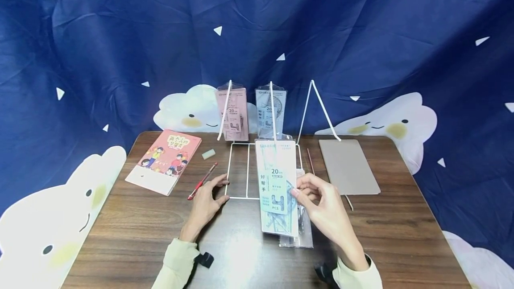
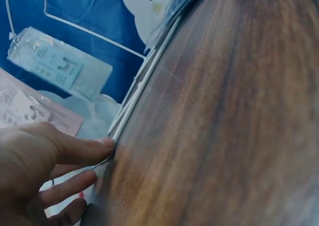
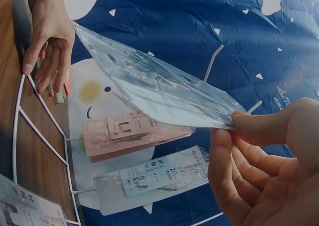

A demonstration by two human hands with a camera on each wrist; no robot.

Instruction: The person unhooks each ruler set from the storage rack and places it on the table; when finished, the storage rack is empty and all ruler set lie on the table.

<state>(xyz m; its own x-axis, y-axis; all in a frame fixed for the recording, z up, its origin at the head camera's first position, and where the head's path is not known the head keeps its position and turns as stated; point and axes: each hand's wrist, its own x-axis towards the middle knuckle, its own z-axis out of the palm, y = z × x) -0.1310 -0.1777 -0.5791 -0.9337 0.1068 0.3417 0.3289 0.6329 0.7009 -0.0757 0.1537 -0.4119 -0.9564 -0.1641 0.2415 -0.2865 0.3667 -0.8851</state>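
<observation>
My right hand [image 1: 327, 208] pinches the right edge of a light blue ruler set in a clear sleeve [image 1: 277, 186], held up over the front of a white wire display rack [image 1: 247, 171]. In the right wrist view the sleeve [image 3: 154, 86] is seen nearly edge-on, between thumb and fingers. My left hand [image 1: 205, 206] holds the front left corner of the rack's base, thumb on the wire. A pink ruler set [image 1: 234, 119] hangs at the rack's left hook, a blue-grey one [image 1: 270, 110] at the middle hook. Another sleeved pack [image 1: 305, 235] lies on the table, partly hidden behind the held one.
A pink illustrated book [image 1: 164, 162] lies at the left, with an eraser [image 1: 208, 154] and a red pen [image 1: 202, 181] beside it. On the right is a grey notebook [image 1: 349, 166]. A blue cloud-print cloth [image 1: 257, 26] hangs behind the wooden table [image 1: 132, 235].
</observation>
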